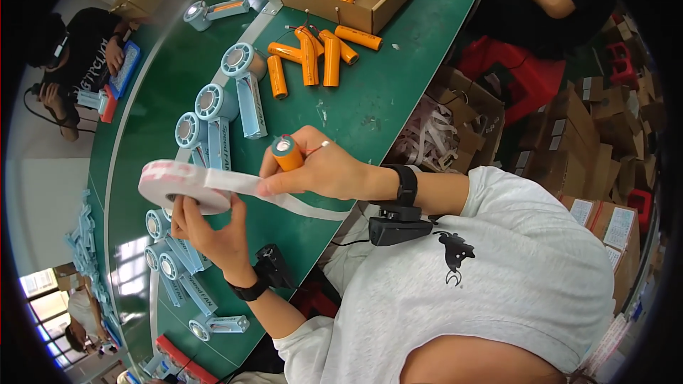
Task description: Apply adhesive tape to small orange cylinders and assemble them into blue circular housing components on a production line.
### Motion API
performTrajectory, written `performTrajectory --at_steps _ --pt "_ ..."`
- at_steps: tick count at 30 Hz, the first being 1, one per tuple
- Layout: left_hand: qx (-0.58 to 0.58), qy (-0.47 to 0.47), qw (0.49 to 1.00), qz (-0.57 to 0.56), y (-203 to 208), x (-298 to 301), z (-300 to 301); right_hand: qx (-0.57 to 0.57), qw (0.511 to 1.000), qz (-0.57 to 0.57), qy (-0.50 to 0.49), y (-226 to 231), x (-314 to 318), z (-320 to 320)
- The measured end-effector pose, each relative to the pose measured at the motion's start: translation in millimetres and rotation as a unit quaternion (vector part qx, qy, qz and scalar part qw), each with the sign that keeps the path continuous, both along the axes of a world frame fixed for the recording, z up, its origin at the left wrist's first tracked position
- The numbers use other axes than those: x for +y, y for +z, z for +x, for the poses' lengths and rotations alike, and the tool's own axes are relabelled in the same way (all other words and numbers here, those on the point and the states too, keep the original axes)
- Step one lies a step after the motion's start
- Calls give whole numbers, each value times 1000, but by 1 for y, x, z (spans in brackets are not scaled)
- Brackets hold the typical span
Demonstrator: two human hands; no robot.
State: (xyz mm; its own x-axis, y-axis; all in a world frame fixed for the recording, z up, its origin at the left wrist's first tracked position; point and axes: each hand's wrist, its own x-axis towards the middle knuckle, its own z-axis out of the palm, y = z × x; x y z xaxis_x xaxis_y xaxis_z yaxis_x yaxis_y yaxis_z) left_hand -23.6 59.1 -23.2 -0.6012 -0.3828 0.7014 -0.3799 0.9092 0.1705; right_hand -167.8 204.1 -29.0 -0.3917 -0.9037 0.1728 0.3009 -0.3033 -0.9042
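Observation:
My left hand (211,236) holds a large roll of white double-sided tape (186,186) with pinkish marks, its fingers at the roll's core. A strip of white tape (295,204) runs off the roll past my right hand (324,171) and hangs toward the table edge. My right hand is closed round an orange cylindrical battery (287,154) with a green end and thin wires. Its thumb also presses on the tape strip. Beyond it on the table stand light-blue handheld fans (219,107), their handles open on one side.
Several loose orange batteries (310,57) lie on the green table (370,110), near a cardboard box (370,16) full of more. More fans (186,274) lie beside my left arm. A carton of tape scraps (434,135) stands below the table edge. Other people sit nearby.

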Motion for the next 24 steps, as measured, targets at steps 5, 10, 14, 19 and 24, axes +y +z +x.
performTrajectory --at_steps 5,10,14,19,24 --pt "129 34 964 232 5 -10 10 375 899 143 177 -4 17 -23" --pt "85 -9 971 223 0 -8 12 300 943 134 -48 19 23 -39" --pt "76 15 981 178 -6 -2 6 229 970 -25 -82 42 -9 -29" --pt "59 -5 996 61 -4 3 1 253 967 22 -13 48 -46 -11" --pt "31 19 999 14 -2 7 0 137 989 5 -49 21 -68 11"
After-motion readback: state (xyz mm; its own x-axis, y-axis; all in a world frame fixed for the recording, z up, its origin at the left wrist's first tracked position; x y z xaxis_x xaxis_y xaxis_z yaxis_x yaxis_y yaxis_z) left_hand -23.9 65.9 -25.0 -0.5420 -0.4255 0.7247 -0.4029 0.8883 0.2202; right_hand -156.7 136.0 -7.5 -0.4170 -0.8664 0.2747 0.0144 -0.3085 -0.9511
